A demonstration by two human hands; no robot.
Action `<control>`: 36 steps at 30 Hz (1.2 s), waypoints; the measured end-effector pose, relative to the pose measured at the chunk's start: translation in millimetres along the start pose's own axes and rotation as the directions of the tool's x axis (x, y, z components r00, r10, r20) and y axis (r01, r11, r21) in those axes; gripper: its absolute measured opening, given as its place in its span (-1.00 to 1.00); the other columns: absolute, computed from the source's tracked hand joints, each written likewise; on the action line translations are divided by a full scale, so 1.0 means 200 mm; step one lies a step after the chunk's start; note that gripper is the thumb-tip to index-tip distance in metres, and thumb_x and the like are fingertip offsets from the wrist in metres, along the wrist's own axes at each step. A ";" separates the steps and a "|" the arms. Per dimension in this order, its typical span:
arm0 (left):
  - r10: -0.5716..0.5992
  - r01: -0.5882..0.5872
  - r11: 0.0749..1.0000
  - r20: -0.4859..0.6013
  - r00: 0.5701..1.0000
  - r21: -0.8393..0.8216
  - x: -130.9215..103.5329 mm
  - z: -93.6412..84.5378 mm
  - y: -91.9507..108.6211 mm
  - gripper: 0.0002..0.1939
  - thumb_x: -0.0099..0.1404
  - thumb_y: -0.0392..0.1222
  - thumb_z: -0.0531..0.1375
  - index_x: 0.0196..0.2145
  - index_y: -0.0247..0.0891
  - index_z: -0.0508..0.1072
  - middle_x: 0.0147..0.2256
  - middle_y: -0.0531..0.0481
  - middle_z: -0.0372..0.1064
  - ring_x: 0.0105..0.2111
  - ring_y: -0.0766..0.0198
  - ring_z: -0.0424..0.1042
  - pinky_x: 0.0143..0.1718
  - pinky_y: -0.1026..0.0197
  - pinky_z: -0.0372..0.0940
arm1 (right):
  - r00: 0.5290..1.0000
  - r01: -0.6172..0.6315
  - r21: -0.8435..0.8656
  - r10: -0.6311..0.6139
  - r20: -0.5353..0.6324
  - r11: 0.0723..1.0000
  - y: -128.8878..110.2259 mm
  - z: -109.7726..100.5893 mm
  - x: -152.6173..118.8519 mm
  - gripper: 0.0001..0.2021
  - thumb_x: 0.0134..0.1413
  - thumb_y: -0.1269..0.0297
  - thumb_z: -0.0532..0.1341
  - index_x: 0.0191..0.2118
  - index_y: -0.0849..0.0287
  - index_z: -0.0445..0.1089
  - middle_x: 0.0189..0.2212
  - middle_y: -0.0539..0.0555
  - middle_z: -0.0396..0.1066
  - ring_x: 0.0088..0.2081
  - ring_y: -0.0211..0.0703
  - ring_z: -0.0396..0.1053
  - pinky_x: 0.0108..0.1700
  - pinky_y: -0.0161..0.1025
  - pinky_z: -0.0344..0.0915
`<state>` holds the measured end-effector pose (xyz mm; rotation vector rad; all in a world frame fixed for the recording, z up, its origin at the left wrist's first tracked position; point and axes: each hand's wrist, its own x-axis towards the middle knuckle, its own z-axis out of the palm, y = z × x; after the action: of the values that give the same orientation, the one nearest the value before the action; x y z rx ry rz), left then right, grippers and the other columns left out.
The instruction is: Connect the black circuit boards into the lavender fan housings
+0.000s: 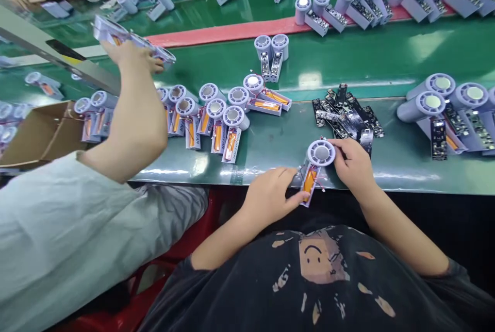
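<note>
A purple fan unit (321, 153) with a round head and an open handle showing an orange battery (309, 180) and thin wires lies at the table's front edge. My left hand (273, 193) grips the handle's lower end between thumb and fingers. At the right of the round head, my right hand (352, 163) has its thumb and index finger pressed together by the rim; whatever lies between them is too small to make out. Just behind my right hand is a pile of black circuit boards (344, 113).
Several fan units with orange batteries (233, 115) lie to the left, and more with boards (474, 95) at the right. Others line the red strip (232, 32). At my left a co-worker's arm (135, 110) reaches over the table, holding fan parts. A cardboard box (50, 133) stands far left.
</note>
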<state>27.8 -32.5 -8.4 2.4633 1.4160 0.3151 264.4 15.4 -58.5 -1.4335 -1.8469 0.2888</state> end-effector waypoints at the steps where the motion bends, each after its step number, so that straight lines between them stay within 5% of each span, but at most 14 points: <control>1: 0.025 -0.027 0.999 -0.060 0.998 -0.024 0.01 0.01 -0.01 -0.62 0.40 0.07 0.14 -0.02 -0.27 0.42 -0.15 -0.13 0.52 -0.17 0.05 0.51 -0.19 0.05 0.43 | 1.000 -0.002 -0.019 0.002 0.005 1.000 0.00 0.00 0.00 -0.74 0.27 0.33 0.07 -0.10 0.12 0.50 -0.22 0.13 0.57 -0.17 -0.03 0.49 -0.07 -0.06 0.40; 5: 0.102 -0.133 0.982 -0.216 0.971 -0.135 0.07 0.08 -0.07 -0.75 0.41 -0.17 0.11 -0.03 -0.32 0.42 -0.13 -0.16 0.51 -0.22 0.16 0.51 -0.16 0.10 0.42 | 1.000 0.000 -0.111 0.003 0.029 0.994 -0.01 0.02 0.00 -0.73 0.28 0.30 0.06 -0.11 0.16 0.50 -0.22 0.16 0.57 -0.15 -0.01 0.49 -0.08 -0.07 0.40; 15: 0.157 -0.216 0.933 -0.216 0.964 -0.287 0.11 0.14 -0.08 -0.82 0.42 -0.16 0.12 -0.20 -0.27 0.48 -0.34 -0.04 0.50 -0.42 0.30 0.42 -0.30 0.22 0.36 | 0.937 -0.122 -0.432 0.248 0.248 0.894 -0.08 -0.11 0.00 -0.72 0.26 0.28 0.14 -0.02 0.19 0.52 -0.19 0.15 0.54 -0.17 0.02 0.49 -0.14 -0.10 0.37; 21: 0.168 -0.244 0.931 -0.274 0.947 -0.273 0.10 0.13 -0.10 -0.83 0.42 -0.21 0.12 -0.22 -0.31 0.49 -0.35 -0.06 0.53 -0.43 0.30 0.45 -0.31 0.22 0.38 | 0.880 0.002 -0.502 0.236 0.412 0.865 -0.17 -0.16 0.00 -0.67 0.22 0.19 0.21 0.03 0.22 0.46 -0.09 0.23 0.47 -0.14 0.05 0.47 -0.14 -0.13 0.32; 27: 0.140 -0.226 0.936 -0.304 0.942 -0.271 0.07 0.08 -0.12 -0.85 0.40 -0.23 0.13 -0.21 -0.28 0.50 -0.34 -0.05 0.54 -0.41 0.31 0.48 -0.32 0.24 0.39 | 0.841 -0.183 -0.602 0.441 0.313 0.777 -0.16 -0.21 0.05 -0.74 0.19 0.31 0.08 -0.21 0.20 0.52 -0.28 0.20 0.52 -0.30 0.02 0.47 -0.33 -0.16 0.22; 32: 0.096 -0.241 0.909 -0.392 0.915 -0.341 0.03 0.00 -0.12 -0.89 0.37 -0.29 0.16 -0.26 -0.26 0.50 -0.38 0.00 0.53 -0.41 0.32 0.47 -0.33 0.27 0.38 | 0.878 -0.348 -0.298 0.420 0.228 0.889 -0.09 -0.33 0.03 -0.79 0.05 0.33 0.15 -0.28 0.12 0.54 -0.43 0.06 0.53 -0.39 -0.08 0.45 -0.37 -0.21 0.26; 36: 0.043 -0.265 0.707 -0.333 0.942 -0.656 0.00 0.04 -0.05 -0.85 0.40 -0.18 0.18 -0.12 -0.19 0.50 -0.26 -0.02 0.54 -0.29 0.30 0.51 -0.24 0.25 0.41 | 0.963 -0.185 0.116 0.156 0.219 0.976 -0.23 -0.32 -0.05 -0.80 0.12 0.32 0.14 -0.26 0.14 0.53 -0.44 0.03 0.51 -0.43 -0.20 0.42 -0.38 -0.27 0.30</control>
<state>22.6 -29.3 -19.2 1.9304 0.9139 1.0824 275.9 -27.1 7.5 -1.5169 -1.8296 0.6620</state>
